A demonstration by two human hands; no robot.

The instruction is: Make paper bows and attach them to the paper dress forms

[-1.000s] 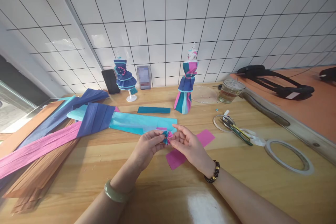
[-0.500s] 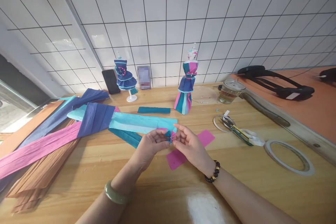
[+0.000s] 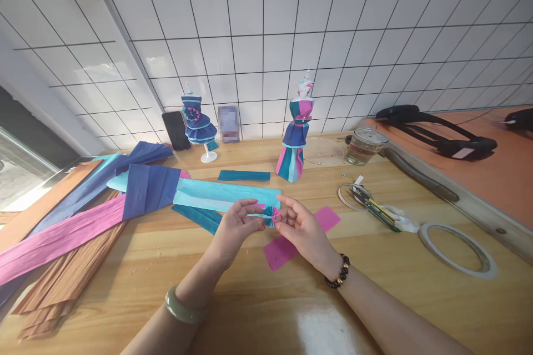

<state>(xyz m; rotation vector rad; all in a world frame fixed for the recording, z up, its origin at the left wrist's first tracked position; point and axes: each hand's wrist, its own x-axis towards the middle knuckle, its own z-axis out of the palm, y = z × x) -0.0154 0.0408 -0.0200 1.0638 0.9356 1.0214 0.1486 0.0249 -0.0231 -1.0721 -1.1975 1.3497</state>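
Note:
Both hands meet over the wooden table (image 3: 258,310) and pinch a small pleated paper rosette (image 3: 271,215) in teal and pink. My left hand (image 3: 235,227) grips its left side with thumb and fingers curled. My right hand (image 3: 302,230) pinches its right edge. Under my right hand lies a pink paper strip (image 3: 328,218). A light blue crepe strip (image 3: 216,195) lies just behind the hands.
Folded crepe paper in pink (image 3: 58,238), navy (image 3: 147,188) and brown (image 3: 62,283) lies at left. Two paper-dressed mannequins (image 3: 199,122) (image 3: 295,138), a phone (image 3: 175,129) and a glass jar (image 3: 366,145) stand at the back. Scissors (image 3: 375,206) and tape rings (image 3: 457,243) lie at right.
The hands stayed in place and turned the rosette slightly between the fingers; its teal fan now faces up more fully. The camera shifted a little.

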